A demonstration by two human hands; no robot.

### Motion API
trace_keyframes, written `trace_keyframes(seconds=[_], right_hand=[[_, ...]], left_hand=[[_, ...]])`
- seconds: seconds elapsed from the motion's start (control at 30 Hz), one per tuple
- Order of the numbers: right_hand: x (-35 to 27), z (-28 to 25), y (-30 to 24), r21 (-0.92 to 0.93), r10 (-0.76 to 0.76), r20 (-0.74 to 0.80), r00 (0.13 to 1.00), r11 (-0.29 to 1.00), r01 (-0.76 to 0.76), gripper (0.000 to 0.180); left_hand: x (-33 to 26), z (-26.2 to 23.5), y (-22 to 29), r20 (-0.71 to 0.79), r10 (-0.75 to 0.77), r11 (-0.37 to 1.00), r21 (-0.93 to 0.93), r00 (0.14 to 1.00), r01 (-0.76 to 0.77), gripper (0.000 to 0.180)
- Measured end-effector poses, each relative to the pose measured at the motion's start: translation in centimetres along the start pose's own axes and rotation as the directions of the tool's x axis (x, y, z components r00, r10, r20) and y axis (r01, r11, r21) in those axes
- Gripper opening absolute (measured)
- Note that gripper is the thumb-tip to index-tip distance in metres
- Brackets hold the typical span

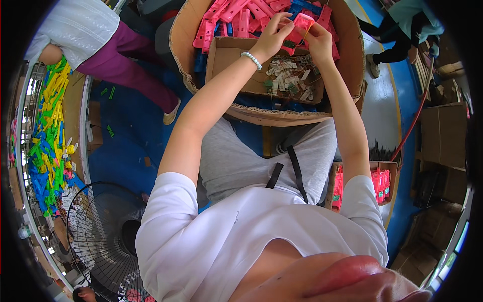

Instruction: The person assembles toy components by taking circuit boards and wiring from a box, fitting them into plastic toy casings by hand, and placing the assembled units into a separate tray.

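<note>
Both my hands are raised over a big cardboard box at the top of the view. My right hand [320, 44] grips a pink plastic part [304, 22], its fingers bent round the right side. At the part's left edge, my left hand [273, 36] has its thumb and fingers curled in against it. Just below hangs a pink piece with a dark green patch [289, 45]; whether it belongs to the same part I cannot tell. Under my hands, a smaller cardboard tray [229, 60] holds several small white pieces [289, 75] with thin wires.
Pink plastic parts [241, 17] fill the far side of the big box [183, 45]. A carton [385, 176] with pink parts stands by my right elbow. At left are a black fan [100, 226], a bench of yellow, green and blue pieces [50, 136], and a person [115, 50].
</note>
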State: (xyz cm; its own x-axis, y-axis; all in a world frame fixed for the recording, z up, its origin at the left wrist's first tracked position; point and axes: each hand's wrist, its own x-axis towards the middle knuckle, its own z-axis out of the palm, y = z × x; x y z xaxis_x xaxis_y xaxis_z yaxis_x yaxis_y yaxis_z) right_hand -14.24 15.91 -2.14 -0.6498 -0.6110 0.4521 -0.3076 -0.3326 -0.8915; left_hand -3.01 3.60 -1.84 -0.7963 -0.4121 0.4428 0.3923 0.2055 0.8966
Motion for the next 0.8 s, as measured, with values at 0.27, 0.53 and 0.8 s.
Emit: trace_keyframes(seconds=[0.27, 0.53, 0.8], right_hand=[[-0.4, 1.5, -0.1, -0.279, -0.067, -0.043, 0.997, 0.959, 0.053, 0.03], [-0.4, 2.0, -0.5, -0.346, -0.161, -0.061, 0.985, 0.929, 0.13, 0.032], [-1.3, 4.1, -2.1, -0.362, -0.158, 0.013, 0.987, 0.92, 0.152, 0.033]], left_hand=[[0.3, -0.1, -0.3, -0.089, 0.125, 0.987, 0.108, 0.988, -0.115, 0.032], [0.6, 0.4, 1.0, -0.095, 0.234, 0.964, 0.154, 0.968, -0.218, 0.026], [-0.4, 1.7, 2.2, -0.337, 0.263, 0.961, 0.179, 0.904, -0.213, 0.02]])
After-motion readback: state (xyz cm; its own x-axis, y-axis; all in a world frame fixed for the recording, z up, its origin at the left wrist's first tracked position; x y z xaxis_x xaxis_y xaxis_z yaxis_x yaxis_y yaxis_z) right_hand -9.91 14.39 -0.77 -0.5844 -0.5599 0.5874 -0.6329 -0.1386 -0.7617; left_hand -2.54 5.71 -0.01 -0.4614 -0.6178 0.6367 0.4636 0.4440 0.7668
